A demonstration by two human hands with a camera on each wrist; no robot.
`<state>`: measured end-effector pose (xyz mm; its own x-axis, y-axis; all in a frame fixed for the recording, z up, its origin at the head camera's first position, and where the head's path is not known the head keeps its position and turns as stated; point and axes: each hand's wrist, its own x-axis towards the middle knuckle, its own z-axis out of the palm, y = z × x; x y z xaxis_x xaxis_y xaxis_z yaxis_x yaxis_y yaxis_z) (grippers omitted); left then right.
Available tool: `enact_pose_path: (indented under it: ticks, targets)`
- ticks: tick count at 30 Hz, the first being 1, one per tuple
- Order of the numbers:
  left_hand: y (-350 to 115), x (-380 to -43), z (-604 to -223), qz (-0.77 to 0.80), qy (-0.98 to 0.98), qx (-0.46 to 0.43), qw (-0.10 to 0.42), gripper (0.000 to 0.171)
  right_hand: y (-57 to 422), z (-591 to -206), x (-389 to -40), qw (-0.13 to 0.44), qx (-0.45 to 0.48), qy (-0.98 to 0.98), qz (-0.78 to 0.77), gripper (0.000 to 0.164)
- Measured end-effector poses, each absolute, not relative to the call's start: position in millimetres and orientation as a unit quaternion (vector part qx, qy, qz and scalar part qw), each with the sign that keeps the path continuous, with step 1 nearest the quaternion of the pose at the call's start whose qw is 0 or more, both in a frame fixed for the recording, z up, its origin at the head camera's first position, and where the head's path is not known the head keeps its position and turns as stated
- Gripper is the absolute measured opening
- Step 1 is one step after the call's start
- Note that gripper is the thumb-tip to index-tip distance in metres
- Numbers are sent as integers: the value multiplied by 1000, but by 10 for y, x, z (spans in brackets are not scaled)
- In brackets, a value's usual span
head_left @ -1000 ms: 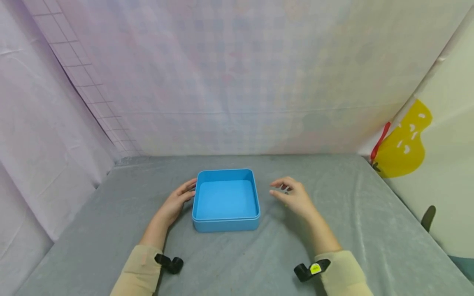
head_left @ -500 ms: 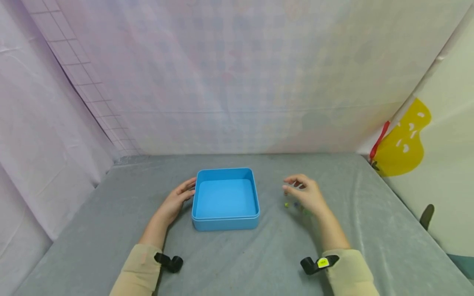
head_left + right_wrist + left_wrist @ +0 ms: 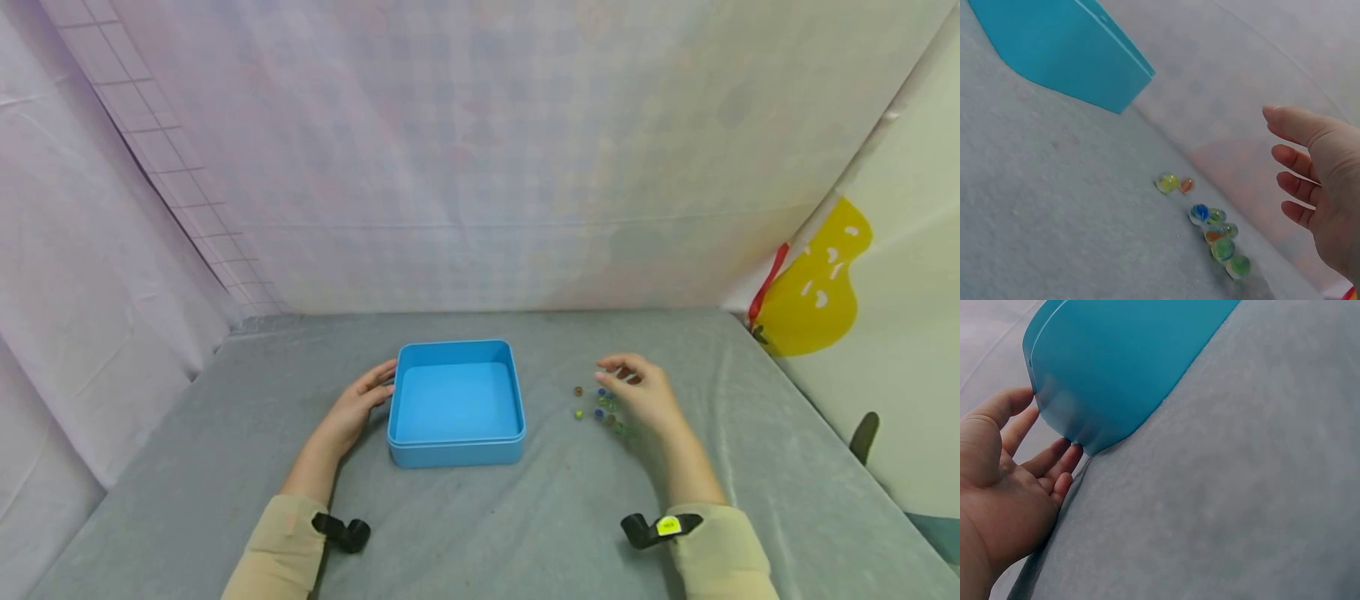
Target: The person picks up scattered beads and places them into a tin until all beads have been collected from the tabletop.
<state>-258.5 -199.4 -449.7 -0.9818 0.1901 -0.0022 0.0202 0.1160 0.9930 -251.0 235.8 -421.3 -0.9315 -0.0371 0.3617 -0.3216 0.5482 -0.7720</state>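
A blue square box [image 3: 457, 455] without a lid stands on the grey cloth; nothing lies inside it. My left hand [image 3: 352, 414] rests its fingertips against the box's left side, fingers loosely extended, as the left wrist view also shows at the box wall [image 3: 1104, 369]. To the right of the box lie several glass marbles [image 3: 599, 414], with blue, green, yellow and orange swirls. In the right wrist view a yellow marble [image 3: 1167, 182] and an orange one sit a little apart from the others. My right hand [image 3: 648, 396] hovers over the right side of the marbles, fingers loosely bent, holding nothing.
Grey cloth [image 3: 480, 533] covers the table. A pale patterned curtain [image 3: 480, 167] hangs behind it, and more white cloth walls stand at both sides. A yellow printed shape [image 3: 817, 292] is on the right wall. Each sleeve bears a black wrist camera [image 3: 349, 535].
My right hand has moved right, away from the box, uncovering the marbles on the cloth. My left hand and the box have stayed in place.
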Motion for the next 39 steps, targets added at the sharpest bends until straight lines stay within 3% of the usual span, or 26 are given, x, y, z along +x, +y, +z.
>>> enact_pose_path:
  ticks: [39]
  targets:
    - [-2006, -2582, -4491, 662, 743, 76, 66, 50, 2664, -4554, -2566, 145, 65, -883, 443, 28]
